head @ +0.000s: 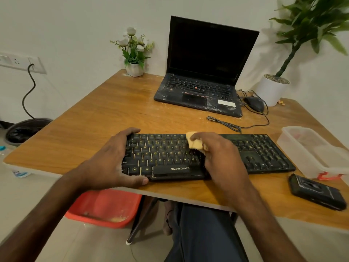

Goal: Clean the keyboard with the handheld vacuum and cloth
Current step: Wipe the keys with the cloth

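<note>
Keyboard (264,154) sits along the near edge of the table (113,110). Left hand (113,159) grips its left end, fingers curled over the far edge, thumb on the near one. Right hand (221,154) has a yellow cloth (195,141) bunched in its fingers, pressed on the middle keys. Black device (317,191) lies off to the right, laptop (204,72) further back.

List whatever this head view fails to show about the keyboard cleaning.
1. Keys in the middle of the keyboard: covered by the right hand and the cloth it grips.
2. Keyboard's left end: covered by the left hand holding it.
3. Black device on the table: too indistinct to identify.
4. Red tub: far part hidden under the table.
5. Plastic container: contents blurred behind cloudy walls.
</note>
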{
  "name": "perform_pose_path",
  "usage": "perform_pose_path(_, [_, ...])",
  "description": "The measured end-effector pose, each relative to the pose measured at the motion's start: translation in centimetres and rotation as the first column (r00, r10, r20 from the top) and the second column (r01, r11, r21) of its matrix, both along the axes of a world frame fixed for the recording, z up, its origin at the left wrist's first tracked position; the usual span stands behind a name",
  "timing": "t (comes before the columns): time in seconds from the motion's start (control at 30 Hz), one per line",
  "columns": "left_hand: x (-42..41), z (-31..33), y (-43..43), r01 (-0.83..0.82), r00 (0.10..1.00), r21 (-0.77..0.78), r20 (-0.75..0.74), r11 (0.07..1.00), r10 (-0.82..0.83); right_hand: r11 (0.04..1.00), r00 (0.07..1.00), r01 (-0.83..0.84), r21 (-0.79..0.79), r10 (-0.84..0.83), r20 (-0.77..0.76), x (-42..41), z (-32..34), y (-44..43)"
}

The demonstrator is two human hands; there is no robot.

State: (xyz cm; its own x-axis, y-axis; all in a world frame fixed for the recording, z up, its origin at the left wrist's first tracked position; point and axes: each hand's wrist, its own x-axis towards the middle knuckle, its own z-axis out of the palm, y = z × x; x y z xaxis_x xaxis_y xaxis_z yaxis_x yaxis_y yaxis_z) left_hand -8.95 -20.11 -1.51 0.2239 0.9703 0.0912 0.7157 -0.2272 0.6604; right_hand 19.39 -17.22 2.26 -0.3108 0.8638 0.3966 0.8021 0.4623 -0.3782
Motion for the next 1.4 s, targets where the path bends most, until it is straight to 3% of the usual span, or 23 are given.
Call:
perform_pose_path(0.13, [0.0,0.0,-0.1,-0.018,1.0,-0.006,0.02,1.0,0.018,0.998,0.998,-0.001,-0.068,-0.004,-0.067,-4.1,0.2,-1.2])
perform_pose_path(0.23, [0.2,-0.1,-0.2,-0.028,0.999,0.001,0.024,1.0,0.028,0.991,0.991,-0.135,-0.008,0.135,-0.02,-7.9,-0.7,-4.4])
perform_pose_path(0.37, [0.1,-0.2,-0.2,-0.028,0.999,0.016,0.02,0.999,0.027,0.952,0.959,-0.282,-0.12,0.276,-0.062,-7.6,0.6,-5.9])
perform_pose_path(0.5, [0.2,0.0,-0.1,-0.024,1.0,0.004,0.012,1.0,0.024,0.997,0.98,-0.053,-0.058,0.04,-0.197,-3.3,2.1,-1.9])
perform_pose_path(0.57, [0.3,-0.1,-0.2,-0.023,1.0,0.009,0.006,1.0,0.023,0.998,0.985,0.065,-0.02,-0.067,-0.159,-2.6,1.7,-0.4])
perform_pose_path(0.67, [0.3,0.0,-0.2,-0.025,1.0,0.009,-0.007,1.0,0.025,0.995,0.997,0.041,-0.094,-0.046,-0.056,-3.7,0.0,-1.2])
perform_pose_path(0.73, [0.3,0.0,-0.2,-0.03,0.999,0.014,-0.016,0.999,0.031,0.995,0.997,0.015,-0.102,-0.023,-0.078,-4.7,-0.7,-2.5])
perform_pose_path(0.87, [0.4,-0.2,-0.3,-0.025,0.999,0.023,-0.023,0.999,0.025,0.991,0.991,-0.127,-0.033,0.126,-0.034,-6.6,-1.3,-5.4])
perform_pose_path(1.0, [-0.5,0.2,-0.3,0.029,0.998,-0.049,0.059,0.998,-0.026,0.983,0.973,-0.104,-0.152,0.069,-0.218,-3.8,0.5,-3.6])
perform_pose_path(1.07, [-1.6,0.6,-0.4,0.078,0.989,-0.107,0.132,0.991,-0.064,0.998,0.949,0.019,-0.065,-0.039,-0.314,-1.7,1.9,-1.4])
perform_pose_path(1.17, [-2.2,0.8,-0.5,0.087,0.988,-0.103,0.133,0.991,-0.073,0.985,0.954,0.173,0.01,-0.165,-0.25,-0.8,2.3,0.8])
perform_pose_path(1.3, [-1.6,0.4,-0.7,0.034,0.996,-0.047,0.087,0.998,-0.03,0.973,0.975,0.219,-0.074,-0.221,-0.009,-4.1,0.6,0.4])
perform_pose_path(1.4, [-1.6,0.3,-0.7,0.005,0.996,-0.045,0.086,0.999,-0.001,0.979,0.984,0.178,-0.102,-0.178,0.012,-7.7,0.3,-0.9])
